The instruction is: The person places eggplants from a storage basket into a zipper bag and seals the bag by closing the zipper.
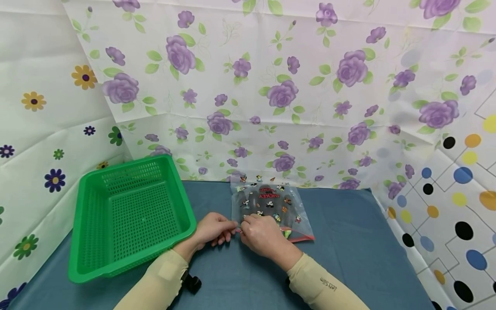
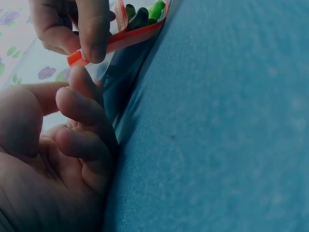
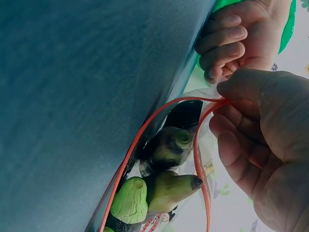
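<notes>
A clear zip bag (image 1: 267, 202) with cartoon prints and a red zip edge lies on the blue cloth. Its mouth gapes in the right wrist view, showing a light green wrinkled vegetable (image 3: 129, 200), a yellowish-green one (image 3: 169, 189) and dark ones (image 3: 166, 150); their exact kinds are unclear. My right hand (image 1: 263, 234) pinches the red zip (image 2: 137, 36) near the bag's left corner, thumb against forefinger. At that same corner, my left hand (image 1: 213, 228) has its thumb and forefinger together on the bag's end, the other fingers loosely bent. The contact itself is partly hidden.
A green plastic basket (image 1: 180, 172) stands to the left, close by my left wrist. Blue cloth (image 1: 341, 254) covers the table. Floral sheeting (image 1: 232, 107) rises behind, with patterned sheets at both sides.
</notes>
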A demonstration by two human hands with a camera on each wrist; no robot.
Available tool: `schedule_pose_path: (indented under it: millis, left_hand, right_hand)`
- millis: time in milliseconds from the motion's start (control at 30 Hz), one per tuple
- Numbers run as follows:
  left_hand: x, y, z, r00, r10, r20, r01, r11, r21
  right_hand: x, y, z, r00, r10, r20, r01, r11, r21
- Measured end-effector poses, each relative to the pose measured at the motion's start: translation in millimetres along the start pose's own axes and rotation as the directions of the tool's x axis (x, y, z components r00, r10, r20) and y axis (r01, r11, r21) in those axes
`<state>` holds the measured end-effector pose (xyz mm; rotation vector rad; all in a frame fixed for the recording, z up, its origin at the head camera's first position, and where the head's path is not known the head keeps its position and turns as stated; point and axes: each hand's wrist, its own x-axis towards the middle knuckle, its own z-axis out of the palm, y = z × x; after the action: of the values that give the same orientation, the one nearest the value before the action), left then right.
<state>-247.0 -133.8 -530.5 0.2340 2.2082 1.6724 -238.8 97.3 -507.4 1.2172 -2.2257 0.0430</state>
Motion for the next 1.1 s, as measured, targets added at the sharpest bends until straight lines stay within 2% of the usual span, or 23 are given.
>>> schedule_pose_path:
  millis: [167, 433, 700, 1100]
  left_hand:
    - [-0.2, -1.3, -1.3, 0.999, 0.013, 0.031, -0.013, 1.0, 0.0]
    - [0.2, -1.4, -2.1, 0.999, 0.022, 0.027, -0.021, 0.999, -0.042]
    - [1.9, -3.1, -2.9, 0.998, 0.003, 0.059, 0.001, 0.998, -0.062]
    - [2.7, -4.1, -5.3, 0.998, -0.002, 0.055, 0.009, 0.993, -0.121]
  right_hand:
    - [-0.5, 0.4, 0.6, 1.0, -0.001, -0.011, 0.001, 1.0, 0.002]
    - [1.3, -1.1, -0.6, 0.999, -0.014, -0.033, 0.014, 1.0, 0.005]
    - [1.7, -5.5, -1.3, 1.0, -0.031, 0.0, 0.031, 0.996, -0.088]
    - [-0.5, -2.2, -1.0, 0.999, 0.032, 0.04, -0.029, 0.996, -0.083]
